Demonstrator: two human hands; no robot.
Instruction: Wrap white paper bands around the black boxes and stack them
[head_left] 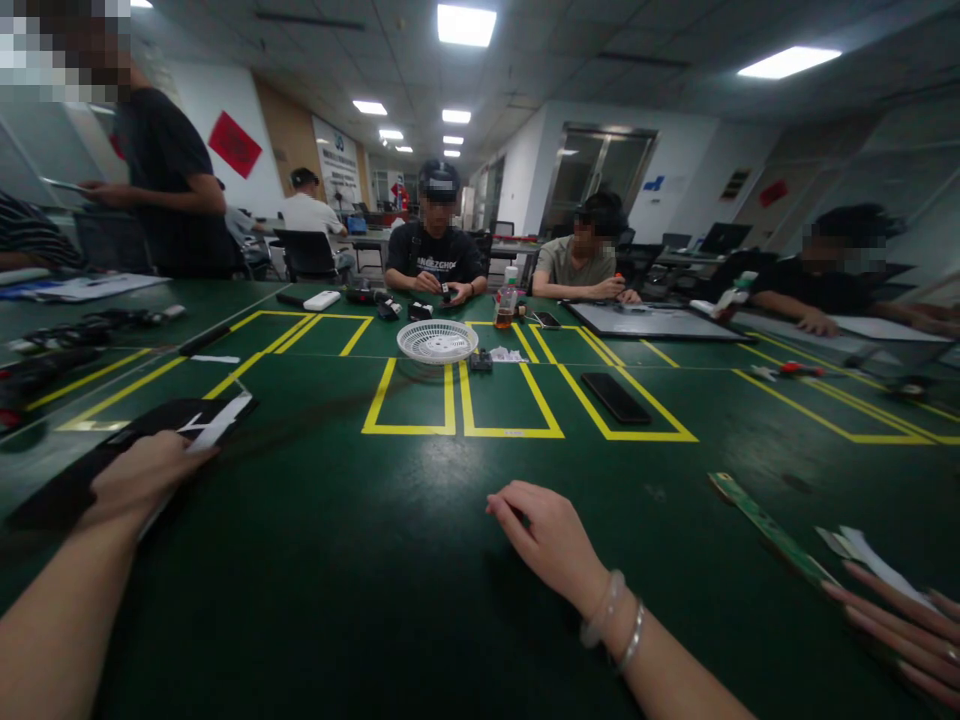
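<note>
My left hand [146, 475] is closed on a white paper strip [225, 418], which sticks out past the fingers to the upper right. Beneath that hand lies a flat black item [60, 485], partly covered; I cannot tell its kind. My right hand [547, 535] rests on the green table [360, 580] near the middle, its fingers curled in and nothing seen in them. Two bracelets circle the right wrist. At the lower right, another person's hand [900, 630] is beside white paper pieces [877, 565] and a long green strip [772, 528].
Yellow tape outlines mark the table. Farther back are a white plastic basket [437, 342], a black phone [615, 398], a bottle [505, 303] and a grey board [652, 320]. Dark cables [67, 340] lie at the left. Several people sit around the table; one stands at the left.
</note>
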